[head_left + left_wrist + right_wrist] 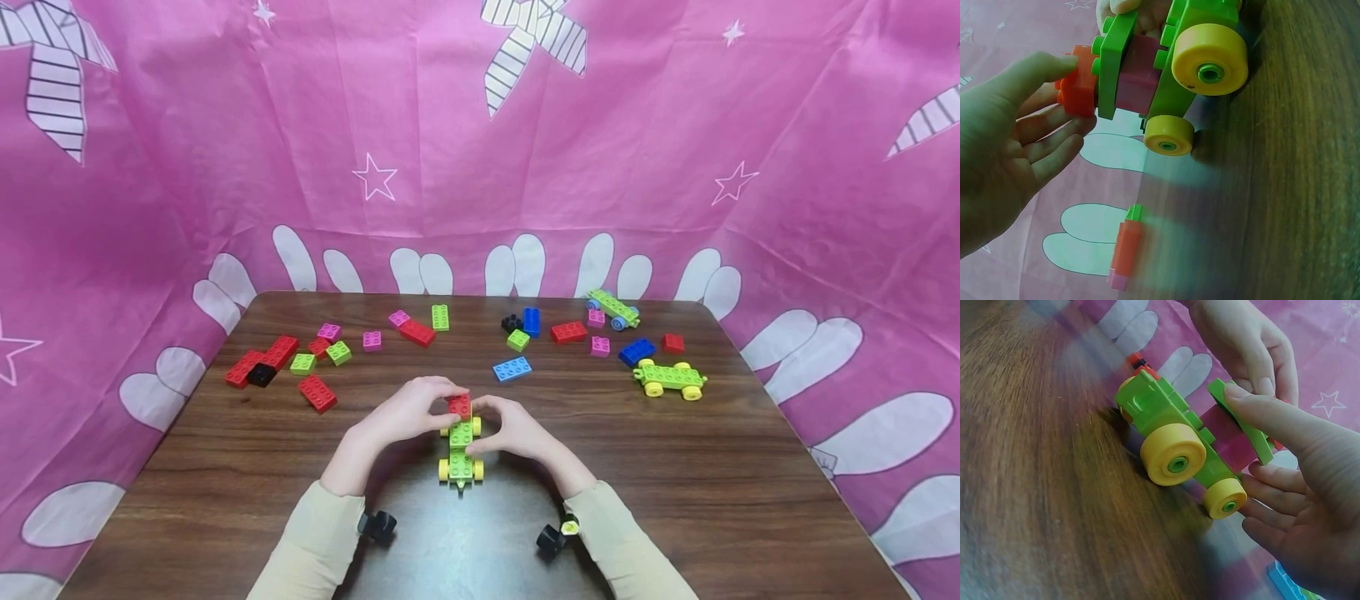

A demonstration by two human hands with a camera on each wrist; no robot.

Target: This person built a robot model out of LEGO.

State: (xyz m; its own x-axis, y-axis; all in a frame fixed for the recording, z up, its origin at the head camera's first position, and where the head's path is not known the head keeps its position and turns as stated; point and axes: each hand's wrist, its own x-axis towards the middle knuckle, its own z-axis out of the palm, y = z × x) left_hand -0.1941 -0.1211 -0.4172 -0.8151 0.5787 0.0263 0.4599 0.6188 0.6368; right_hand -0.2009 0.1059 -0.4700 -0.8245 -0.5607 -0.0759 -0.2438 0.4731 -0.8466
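In front of me stands a toy car with a lime green wheeled base (461, 468) and yellow wheels (1210, 59). A pink brick (1138, 74) rises from the base, topped by a longer green brick (1116, 65). At the far end of that green brick is a small red brick (1080, 84). My left hand (408, 410) pinches the red brick between thumb and fingers. From the other side, my right hand (517, 429) holds the green brick, its thumb (1241, 394) on the near end and its fingers around the far side.
Loose red, green, pink and black bricks lie at the back left, including a red brick (317, 393). A light blue brick (512, 368) lies beyond my hands. At the right are a yellow-wheeled green base (671, 378), a blue-wheeled base (613, 308) and a blue brick (637, 352).
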